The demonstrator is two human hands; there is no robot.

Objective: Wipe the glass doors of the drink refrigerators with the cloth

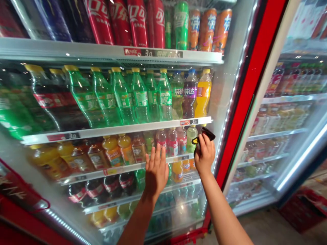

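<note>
My left hand point(156, 170) is raised flat before the lower shelves of a drinks fridge, its fingers stretched upward and holding nothing. Whether it touches anything there I cannot tell. My right hand point(205, 153) is closed around a small black object with a yellow part point(208, 133), whose kind I cannot make out. Behind that hand stands a pale green bottle point(191, 137). Pink-labelled bottles point(172, 143) fill the shelf between my two hands. Green bottles with yellow caps point(140, 97) line the shelf above.
Red cans point(138, 23) and orange cans point(208, 29) stand on the top shelf. Dark cola bottles point(51, 102) are at the left. A red frame point(251, 75) borders the fridge's right side. Another stocked fridge point(278, 132) and a red crate point(304, 209) lie beyond it.
</note>
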